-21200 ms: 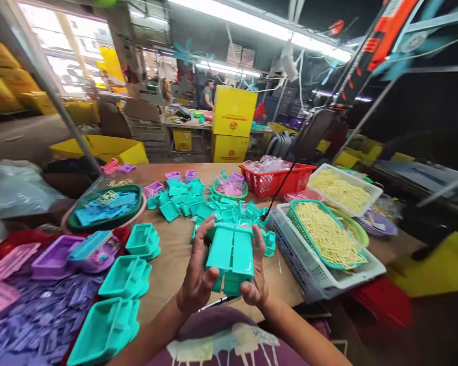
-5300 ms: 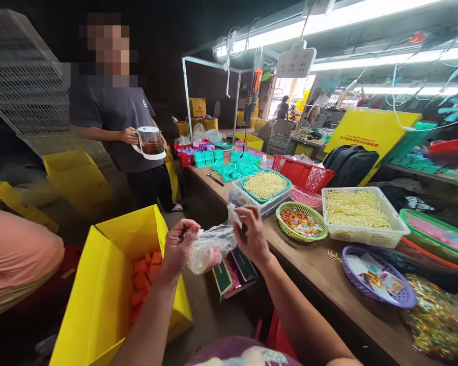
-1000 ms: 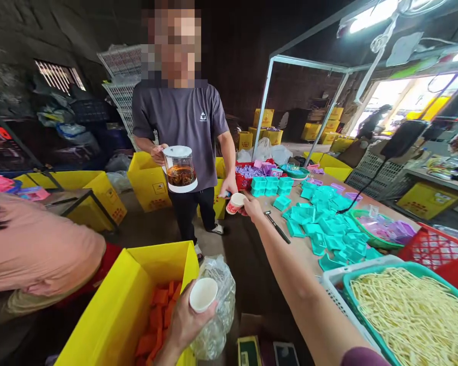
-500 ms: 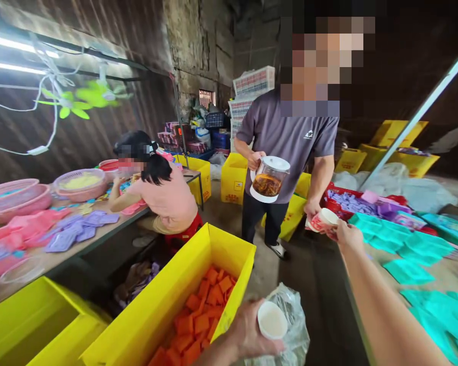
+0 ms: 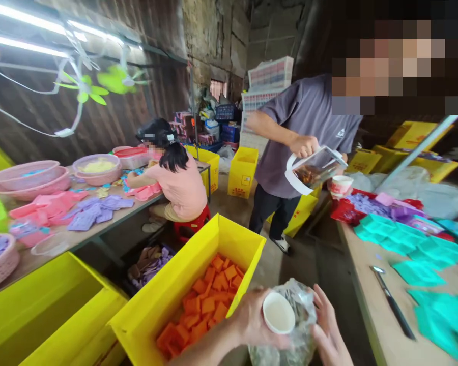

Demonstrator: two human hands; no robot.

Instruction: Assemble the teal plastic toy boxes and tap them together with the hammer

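My left hand (image 5: 252, 317) is wrapped round a white paper cup (image 5: 278, 313), seen from above with a pale inside. Just behind the cup is a crumpled clear plastic bag (image 5: 295, 351); what it contains is hard to make out. At the bag's right side is my right hand (image 5: 328, 325), fingers apart and curved towards it; whether they touch it I cannot tell. Across from me a person in a grey shirt tilts a glass pitcher (image 5: 316, 173) of brown drink towards a red-and-white paper cup (image 5: 342, 186).
A yellow box (image 5: 248, 239) of orange pieces (image 5: 209, 300) stands before me. On the right table (image 5: 361, 284) lie turquoise pieces (image 5: 420, 272) and a black-handled tool (image 5: 395, 305). At the left table (image 5: 110, 216), with baskets and purple pieces (image 5: 99, 211), another person sits.
My right hand has let go of the red-and-white cup and come back beside the plastic bag. The person opposite has tilted the pitcher over that cup. My view has shifted left.
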